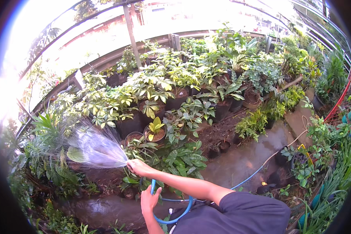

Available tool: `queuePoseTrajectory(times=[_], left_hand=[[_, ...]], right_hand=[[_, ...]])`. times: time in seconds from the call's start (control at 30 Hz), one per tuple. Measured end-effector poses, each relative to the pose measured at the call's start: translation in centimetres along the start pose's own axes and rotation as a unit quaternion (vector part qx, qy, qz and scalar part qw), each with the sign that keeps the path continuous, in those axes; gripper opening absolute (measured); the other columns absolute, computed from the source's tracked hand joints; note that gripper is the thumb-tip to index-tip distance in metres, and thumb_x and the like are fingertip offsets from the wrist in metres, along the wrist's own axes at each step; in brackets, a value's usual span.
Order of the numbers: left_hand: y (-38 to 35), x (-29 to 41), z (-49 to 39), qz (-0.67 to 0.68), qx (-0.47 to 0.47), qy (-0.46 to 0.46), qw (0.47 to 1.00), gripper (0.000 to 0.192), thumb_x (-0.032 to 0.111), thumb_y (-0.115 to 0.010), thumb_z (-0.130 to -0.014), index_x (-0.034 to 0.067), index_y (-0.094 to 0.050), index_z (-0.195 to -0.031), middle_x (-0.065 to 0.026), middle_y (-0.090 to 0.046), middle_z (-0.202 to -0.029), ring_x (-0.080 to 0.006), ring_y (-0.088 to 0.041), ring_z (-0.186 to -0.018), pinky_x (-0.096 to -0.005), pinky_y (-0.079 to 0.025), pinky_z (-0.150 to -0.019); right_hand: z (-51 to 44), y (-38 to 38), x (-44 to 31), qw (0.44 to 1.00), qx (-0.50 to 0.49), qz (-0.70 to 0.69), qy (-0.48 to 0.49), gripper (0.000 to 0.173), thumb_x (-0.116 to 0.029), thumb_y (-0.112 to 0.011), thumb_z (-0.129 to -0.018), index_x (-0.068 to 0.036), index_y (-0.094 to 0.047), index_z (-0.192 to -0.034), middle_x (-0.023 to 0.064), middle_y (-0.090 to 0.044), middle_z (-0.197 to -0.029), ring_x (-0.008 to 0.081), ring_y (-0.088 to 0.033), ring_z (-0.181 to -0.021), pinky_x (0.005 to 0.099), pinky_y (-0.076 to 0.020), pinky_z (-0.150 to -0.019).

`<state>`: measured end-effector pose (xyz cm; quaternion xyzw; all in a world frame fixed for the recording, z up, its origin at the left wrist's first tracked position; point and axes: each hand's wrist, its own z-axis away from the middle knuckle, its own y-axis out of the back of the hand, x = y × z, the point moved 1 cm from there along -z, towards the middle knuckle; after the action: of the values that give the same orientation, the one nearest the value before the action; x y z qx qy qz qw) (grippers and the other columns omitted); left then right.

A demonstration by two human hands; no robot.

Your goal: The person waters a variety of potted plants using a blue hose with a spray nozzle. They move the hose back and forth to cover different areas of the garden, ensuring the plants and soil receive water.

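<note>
Out at arm's length, my right hand (139, 168) grips the outlet end of a blue garden hose (187, 211). A wide fan of water (101, 149) sprays leftward from it over leafy plants. My left hand (149, 200) is lower and closer to my body, wrapped around the same hose, which then loops up past my waist. The fingers hide the outlet, so I cannot tell whether a nozzle is fitted. Just beyond the right hand stands a small pot with a yellow-green plant (155, 126); broad spotted leaves (182, 162) grow beside my forearm.
Rows of potted variegated shrubs (152, 79) fill the far side below a metal rail (105, 60). The hose's pale stretch (295, 139) trails along the wet path (245, 155) at right. A yellow-handled container (305, 155) and a red bar (340, 93) border it.
</note>
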<state>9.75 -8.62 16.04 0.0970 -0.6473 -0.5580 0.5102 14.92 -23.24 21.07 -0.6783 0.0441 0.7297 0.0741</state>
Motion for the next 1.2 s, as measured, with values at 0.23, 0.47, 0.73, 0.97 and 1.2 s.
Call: queuePoseTrajectory(times=[0.23, 0.47, 0.73, 0.97, 1.2], left_hand=[[-2.2, 5.6, 0.0, 0.024, -0.008, 0.003, 1.0, 0.051, 0.047, -0.071, -0.08, -0.001, -0.063, -0.095, -0.0257, -0.061, -0.071, -0.0454, -0.062, -0.076, -0.0522, -0.048, -0.07], [-4.4, 6.2, 0.0, 0.027, 0.014, 0.013, 0.999, 0.052, 0.045, -0.072, -0.08, -0.004, -0.062, -0.094, -0.0251, -0.063, -0.069, -0.0435, -0.064, -0.074, -0.0515, -0.049, -0.069], [-4.6, 6.8, 0.1, 0.051, 0.037, 0.025, 0.998, 0.05, 0.044, -0.073, -0.079, -0.003, -0.062, -0.094, -0.0264, -0.062, -0.07, -0.045, -0.063, -0.073, -0.0507, -0.049, -0.068], [-3.9, 4.2, -0.4, 0.063, 0.058, 0.025, 0.996, 0.05, 0.044, -0.074, -0.079, -0.003, -0.061, -0.093, -0.0256, -0.059, -0.067, -0.0469, -0.06, -0.07, -0.0518, -0.047, -0.067], [-1.5, 0.7, 0.2, 0.073, 0.085, 0.05, 0.992, 0.05, 0.044, -0.075, -0.078, -0.003, -0.06, -0.09, -0.024, -0.057, -0.064, -0.0439, -0.058, -0.063, -0.0492, -0.046, -0.063]], right_hand=[[0.8, 3.6, 3.5, 0.996, -0.005, 0.018, 0.086, 0.04, -0.032, -0.034, -0.099, -0.008, -0.043, -0.069, -0.0009, -0.042, -0.06, 0.0108, -0.039, -0.054, 0.03, -0.0337, -0.052], [2.6, 6.1, 2.8, 0.998, -0.009, 0.044, 0.048, 0.039, -0.031, -0.036, -0.096, -0.003, -0.047, -0.07, 0.0061, -0.047, -0.062, 0.0187, -0.045, -0.061, 0.0373, -0.0381, -0.06], [3.1, 5.6, 2.3, 0.994, -0.025, 0.067, 0.086, 0.034, -0.027, -0.037, -0.096, -0.005, -0.045, -0.071, 0.0026, -0.043, -0.062, 0.0144, -0.042, -0.059, 0.0331, -0.037, -0.057], [0.5, 4.3, 4.0, 0.992, -0.025, 0.083, 0.094, 0.037, -0.028, -0.035, -0.096, -0.005, -0.045, -0.07, 0.0024, -0.044, -0.063, 0.0139, -0.043, -0.061, 0.0337, -0.0374, -0.059], [-1.5, 0.8, 3.2, 0.998, 0.0, 0.013, 0.064, 0.043, -0.036, -0.035, -0.097, -0.009, -0.045, -0.066, -0.0006, -0.043, -0.056, 0.0107, -0.039, -0.048, 0.0295, -0.0321, -0.044]])
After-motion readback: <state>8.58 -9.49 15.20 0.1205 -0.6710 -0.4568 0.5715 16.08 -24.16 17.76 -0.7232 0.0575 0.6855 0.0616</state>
